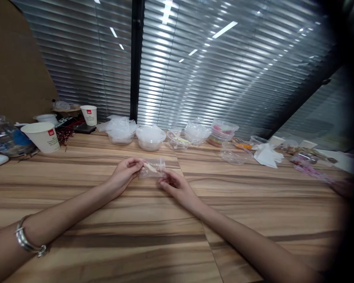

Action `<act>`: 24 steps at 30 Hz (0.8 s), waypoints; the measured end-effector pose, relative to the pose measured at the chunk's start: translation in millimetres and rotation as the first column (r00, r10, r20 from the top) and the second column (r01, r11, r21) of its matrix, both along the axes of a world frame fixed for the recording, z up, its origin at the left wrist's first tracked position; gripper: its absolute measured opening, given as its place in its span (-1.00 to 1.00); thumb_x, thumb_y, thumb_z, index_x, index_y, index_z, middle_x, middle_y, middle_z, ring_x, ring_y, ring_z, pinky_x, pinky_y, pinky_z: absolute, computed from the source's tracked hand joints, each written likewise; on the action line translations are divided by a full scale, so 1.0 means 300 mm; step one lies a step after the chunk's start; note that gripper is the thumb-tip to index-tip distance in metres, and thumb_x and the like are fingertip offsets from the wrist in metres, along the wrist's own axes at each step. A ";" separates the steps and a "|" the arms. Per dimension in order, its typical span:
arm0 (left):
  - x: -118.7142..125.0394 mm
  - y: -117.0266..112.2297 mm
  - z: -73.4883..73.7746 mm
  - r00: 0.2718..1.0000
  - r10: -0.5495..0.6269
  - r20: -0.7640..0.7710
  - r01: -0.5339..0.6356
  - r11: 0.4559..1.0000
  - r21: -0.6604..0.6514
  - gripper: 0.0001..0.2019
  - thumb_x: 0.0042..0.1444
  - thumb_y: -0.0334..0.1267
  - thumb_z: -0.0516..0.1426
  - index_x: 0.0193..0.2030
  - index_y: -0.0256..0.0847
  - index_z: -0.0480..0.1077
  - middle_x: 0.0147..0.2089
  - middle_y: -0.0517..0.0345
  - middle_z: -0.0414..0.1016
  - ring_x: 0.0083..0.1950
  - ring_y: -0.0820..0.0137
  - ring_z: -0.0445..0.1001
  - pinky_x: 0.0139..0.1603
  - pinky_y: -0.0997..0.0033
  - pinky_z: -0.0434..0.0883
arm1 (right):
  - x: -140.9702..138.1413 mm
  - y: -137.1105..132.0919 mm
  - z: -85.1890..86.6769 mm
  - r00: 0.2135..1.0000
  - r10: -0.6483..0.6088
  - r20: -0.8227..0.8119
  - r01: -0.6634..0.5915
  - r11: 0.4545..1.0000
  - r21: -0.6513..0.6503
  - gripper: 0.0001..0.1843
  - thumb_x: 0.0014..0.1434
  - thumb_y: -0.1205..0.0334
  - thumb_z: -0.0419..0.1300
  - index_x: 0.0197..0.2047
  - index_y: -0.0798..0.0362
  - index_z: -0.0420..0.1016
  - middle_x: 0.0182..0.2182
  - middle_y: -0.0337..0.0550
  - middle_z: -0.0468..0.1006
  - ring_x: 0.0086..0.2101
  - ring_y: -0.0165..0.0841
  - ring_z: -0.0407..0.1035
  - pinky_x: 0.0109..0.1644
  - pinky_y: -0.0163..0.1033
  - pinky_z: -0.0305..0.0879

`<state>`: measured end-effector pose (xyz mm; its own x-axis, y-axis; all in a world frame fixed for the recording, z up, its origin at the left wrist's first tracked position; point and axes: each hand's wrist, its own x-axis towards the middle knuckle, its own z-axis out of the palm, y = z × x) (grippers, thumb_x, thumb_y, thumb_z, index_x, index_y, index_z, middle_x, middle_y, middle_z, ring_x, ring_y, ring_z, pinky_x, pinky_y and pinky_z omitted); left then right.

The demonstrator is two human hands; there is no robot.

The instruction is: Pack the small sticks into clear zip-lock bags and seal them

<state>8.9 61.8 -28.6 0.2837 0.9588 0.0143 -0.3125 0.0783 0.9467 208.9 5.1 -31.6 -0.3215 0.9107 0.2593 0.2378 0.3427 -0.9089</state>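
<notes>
Both my hands meet over the middle of a wooden table (171,236). Between them is a small clear plastic bag (152,169) with something pale inside. My left hand (124,174) pinches the bag's left end with curled fingers. My right hand (174,186) pinches its lower right corner. A silver bracelet (28,239) sits on my left forearm.
Along the far edge stand clear plastic tubs (150,138) and bags (119,128), two white paper cups (43,136), a water bottle (2,137) and white tissue (267,154). Closed blinds (224,67) rise behind. Another person's hand (343,188) shows at the right edge.
</notes>
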 end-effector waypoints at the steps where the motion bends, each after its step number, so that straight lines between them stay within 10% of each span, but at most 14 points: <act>1: -0.001 0.001 -0.001 1.000 0.000 -0.001 0.000 1.000 -0.011 -0.76 -0.13 -0.21 0.28 -0.31 -0.26 0.45 -0.27 0.15 0.51 -0.30 0.50 0.43 -0.17 0.51 0.35 | 0.003 0.004 -0.008 0.999 -0.035 -0.019 0.035 0.999 -0.010 -0.58 0.12 0.17 0.14 0.07 -0.03 0.32 -0.21 -0.16 0.50 -0.24 -0.32 0.39 -0.13 -0.20 0.32; 12: 0.005 -0.066 0.032 0.938 -0.149 -0.313 0.230 0.943 0.240 -0.77 -0.04 -0.20 0.22 -0.27 -0.29 0.45 -0.26 0.09 0.54 -0.22 0.33 0.47 -0.18 0.41 0.37 | 0.029 0.035 -0.028 0.989 -0.086 -0.123 0.075 0.993 -0.093 -0.82 0.00 0.26 0.24 -0.28 0.10 0.56 -0.32 -0.11 0.58 -0.27 -0.24 0.42 -0.13 -0.16 0.27; 24: 0.002 -0.070 0.023 0.925 -0.155 -0.347 0.218 0.964 0.151 -0.78 -0.10 -0.21 0.25 -0.36 -0.32 0.43 -0.49 0.18 0.47 -0.47 0.47 0.41 -0.41 0.50 0.35 | 0.020 0.003 0.005 0.999 -0.050 0.016 0.051 0.997 -0.063 -0.84 0.02 0.32 0.21 -0.29 0.10 0.57 -0.32 -0.14 0.59 -0.29 -0.26 0.42 -0.15 -0.21 0.27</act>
